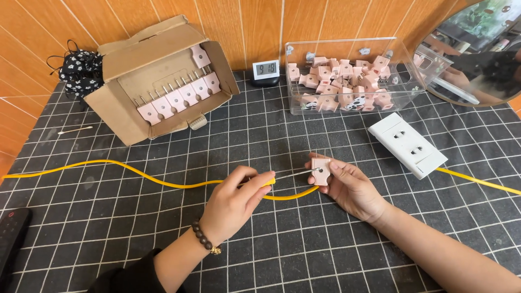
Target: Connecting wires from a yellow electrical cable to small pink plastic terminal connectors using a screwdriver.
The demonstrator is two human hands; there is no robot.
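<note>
— Holding what, in front of the clear bin?
— Left hand, grip closed on the yellow cable; right hand, grip closed on a pink plug, both just above the desk.

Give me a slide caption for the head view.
Left hand pinches yellow cable; right hand holds pink plastic plug.

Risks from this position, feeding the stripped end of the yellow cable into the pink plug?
1. The left hand pinches the yellow cable near its bare wire end; loose strands might splay or miss the pink plug.
2. The right hand holds the plug by fingertips only; it may twist.
3. Cable slack could drag toward the cardboard box.
</note>
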